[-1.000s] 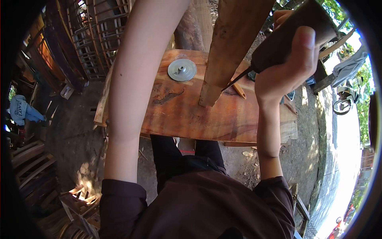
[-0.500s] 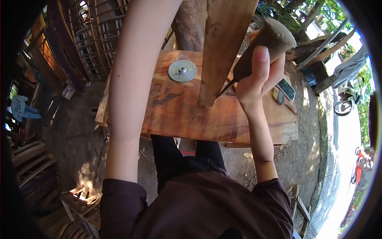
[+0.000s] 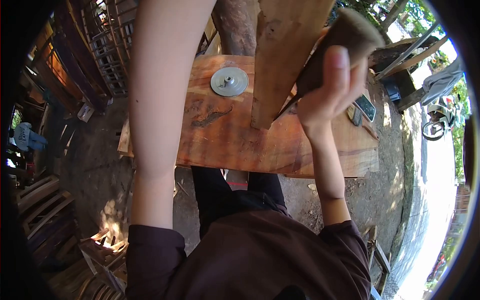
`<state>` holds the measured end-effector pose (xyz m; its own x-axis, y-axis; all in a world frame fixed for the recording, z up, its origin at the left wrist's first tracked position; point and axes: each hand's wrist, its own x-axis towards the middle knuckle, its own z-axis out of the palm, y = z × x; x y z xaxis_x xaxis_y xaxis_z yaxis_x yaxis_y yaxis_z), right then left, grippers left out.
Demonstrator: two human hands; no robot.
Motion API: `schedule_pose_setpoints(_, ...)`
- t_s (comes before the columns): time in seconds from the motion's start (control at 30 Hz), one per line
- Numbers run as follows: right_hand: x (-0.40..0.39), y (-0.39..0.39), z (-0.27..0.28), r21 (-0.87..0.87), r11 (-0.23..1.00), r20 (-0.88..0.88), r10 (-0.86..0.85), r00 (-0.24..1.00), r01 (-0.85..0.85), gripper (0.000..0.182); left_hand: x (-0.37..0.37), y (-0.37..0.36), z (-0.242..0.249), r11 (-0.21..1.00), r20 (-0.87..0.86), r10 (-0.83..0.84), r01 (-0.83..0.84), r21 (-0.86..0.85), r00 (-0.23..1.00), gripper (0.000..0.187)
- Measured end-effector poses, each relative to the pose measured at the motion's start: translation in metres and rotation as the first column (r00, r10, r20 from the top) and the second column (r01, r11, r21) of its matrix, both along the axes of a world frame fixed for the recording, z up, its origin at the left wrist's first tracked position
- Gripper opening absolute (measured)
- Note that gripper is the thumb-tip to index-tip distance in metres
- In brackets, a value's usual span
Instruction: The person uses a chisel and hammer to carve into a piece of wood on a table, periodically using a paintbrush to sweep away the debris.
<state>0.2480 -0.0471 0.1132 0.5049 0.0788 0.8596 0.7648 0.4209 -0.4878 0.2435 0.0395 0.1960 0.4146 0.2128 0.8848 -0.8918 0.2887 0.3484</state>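
Note:
My right hand [image 3: 332,92] is closed around a thick, dark brown piece [image 3: 345,37] with a pale, rough, rounded end; I cannot tell its kind. A thin dark edge runs from its lower side down to the edge of a long wooden board [image 3: 285,55]. This board stands up from the wooden tabletop [image 3: 240,145] and tapers towards its lower end, with its upper part beyond the top of the view. My left arm reaches up along the board's left side, its hand out of view. Left of the board, a round grey metal disc [image 3: 229,81] with a raised centre lies on the tabletop.
A phone [image 3: 366,107] and a brush [image 3: 355,116] lie at the table's right end. Behind the table stands a thick tree trunk [image 3: 236,27]. Wooden chair frames [image 3: 102,255] crowd the lower left. Far left, a person [image 3: 29,136] is visible. A parked motorbike [image 3: 439,120] stands at the right.
My right hand and the dark brown piece have moved slightly up and to the right. The view has shifted a little, and the tabletop sits somewhat higher in it.

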Motion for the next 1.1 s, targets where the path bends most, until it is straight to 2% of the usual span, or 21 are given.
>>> schedule_pose_setpoints(0.03, 0.014, 0.005, -0.014, 0.019, 1.000, 0.070, 0.010, 0.998, -0.011, 0.038, 0.001, -0.002, 0.001, 1.000, 0.006, -0.008, 0.008, 0.001, 1.000, 0.050)
schedule_pose_setpoints(0.07, 0.017, 0.002, -0.022, -0.046, 0.997, 0.070, -0.051, 0.996, 0.055, 0.044, 0.001, -0.002, 0.004, 1.000, 0.018, -0.010, 0.010, 0.002, 1.000, 0.050)
schedule_pose_setpoints(0.13, 0.019, -0.002, -0.020, 0.029, 0.997, -0.025, -0.077, 0.997, 0.078, 0.048, 0.002, 0.000, 0.004, 1.000, 0.028, -0.005, 0.005, -0.002, 1.000, 0.049)
schedule_pose_setpoints(0.17, 0.008, -0.008, -0.003, 0.040, 0.998, -0.005, -0.053, 0.999, 0.054, 0.046, 0.002, 0.001, 0.001, 1.000, 0.023, -0.004, 0.004, -0.007, 1.000, 0.049)
schedule_pose_setpoints(0.2, 0.007, -0.010, 0.007, 0.115, 0.993, -0.066, -0.012, 0.998, 0.020, 0.042, 0.002, 0.001, -0.003, 1.000, 0.014, -0.006, 0.006, -0.014, 1.000, 0.049)
schedule_pose_setpoints(0.23, 0.007, -0.009, 0.005, 0.108, 0.994, -0.075, -0.013, 0.997, 0.022, 0.042, 0.003, 0.000, -0.006, 1.000, 0.006, -0.010, 0.010, -0.022, 1.000, 0.049)
schedule_pose_setpoints(0.37, 0.011, 0.000, 0.009, 0.223, 0.974, 0.009, -0.051, 0.999, 0.047, 0.046, 0.008, -0.007, -0.006, 0.999, 0.019, -0.031, 0.031, -0.035, 0.999, 0.048)
schedule_pose_setpoints(0.47, 0.008, -0.011, 0.015, 0.141, 0.987, -0.004, -0.074, 0.997, 0.074, 0.045, 0.009, -0.011, -0.005, 0.998, 0.028, -0.042, 0.043, -0.034, 0.999, 0.048)
schedule_pose_setpoints(0.5, 0.013, -0.016, 0.015, 0.143, 0.990, 0.021, -0.007, 1.000, 0.004, 0.044, 0.010, -0.012, -0.006, 0.998, 0.029, -0.045, 0.046, -0.035, 0.999, 0.048)
schedule_pose_setpoints(0.53, 0.011, -0.012, 0.013, 0.141, 0.990, 0.018, -0.007, 1.000, 0.005, 0.044, 0.011, -0.013, -0.007, 0.998, 0.028, -0.048, 0.049, -0.038, 0.998, 0.048)
schedule_pose_setpoints(0.6, 0.005, 0.003, 0.002, 0.086, 0.989, 0.152, -0.133, 0.979, 0.121, 0.045, 0.013, -0.017, -0.007, 0.997, 0.027, -0.059, 0.060, -0.043, 0.998, 0.048)
schedule_pose_setpoints(0.63, 0.006, 0.005, -0.012, 0.069, 0.996, 0.062, -0.053, 0.997, 0.049, 0.045, 0.014, -0.020, -0.006, 0.997, 0.031, -0.066, 0.067, -0.040, 0.997, 0.047)
schedule_pose_setpoints(0.67, 0.004, -0.002, -0.015, -0.035, 0.996, 0.009, -0.083, 0.996, 0.084, 0.046, 0.014, -0.022, -0.003, 0.997, 0.041, -0.069, 0.071, -0.035, 0.997, 0.047)
schedule_pose_setpoints(0.77, 0.006, -0.014, 0.001, 0.073, 0.994, -0.007, -0.077, 0.997, 0.078, 0.044, 0.014, -0.021, 0.001, 0.998, 0.058, -0.060, 0.062, -0.026, 0.996, 0.047)
schedule_pose_setpoints(0.8, 0.014, -0.012, 0.006, 0.199, 0.980, 0.015, -0.013, 1.000, 0.010, 0.042, 0.014, -0.021, -0.001, 0.998, 0.053, -0.060, 0.061, -0.026, 0.997, 0.047)
schedule_pose_setpoints(0.87, 0.016, 0.002, -0.004, 0.239, 0.969, 0.128, -0.099, 0.987, 0.067, 0.041, 0.016, -0.024, -0.005, 0.997, 0.044, -0.065, 0.067, -0.034, 0.997, 0.046)
schedule_pose_setpoints(0.9, 0.001, -0.004, -0.003, 0.032, 0.978, 0.134, -0.207, 0.969, 0.204, 0.043, 0.017, -0.027, -0.004, 0.997, 0.048, -0.071, 0.073, -0.034, 0.996, 0.046)
schedule_pose_setpoints(0.93, -0.002, -0.003, -0.009, 0.007, 0.994, 0.055, -0.110, 0.992, 0.110, 0.045, 0.019, -0.029, -0.002, 0.996, 0.055, -0.078, 0.080, -0.033, 0.995, 0.046)
schedule_pose_setpoints(1.0, 0.004, -0.004, -0.008, 0.088, 0.995, 0.081, -0.060, 0.995, 0.053, 0.045, 0.022, -0.032, 0.001, 0.996, 0.071, -0.084, 0.086, -0.030, 0.994, 0.046)
schedule_pose_setpoints(1.07, 0.000, -0.018, 0.003, 0.087, 0.993, 0.075, 0.072, 0.995, -0.079, 0.044, 0.024, -0.032, -0.002, 0.995, 0.070, -0.087, 0.090, -0.036, 0.994, 0.046)
schedule_pose_setpoints(1.1, 0.001, -0.009, -0.001, 0.125, 0.992, 0.081, -0.020, 0.997, 0.010, 0.045, 0.025, -0.034, -0.005, 0.994, 0.063, -0.092, 0.095, -0.045, 0.994, 0.046)
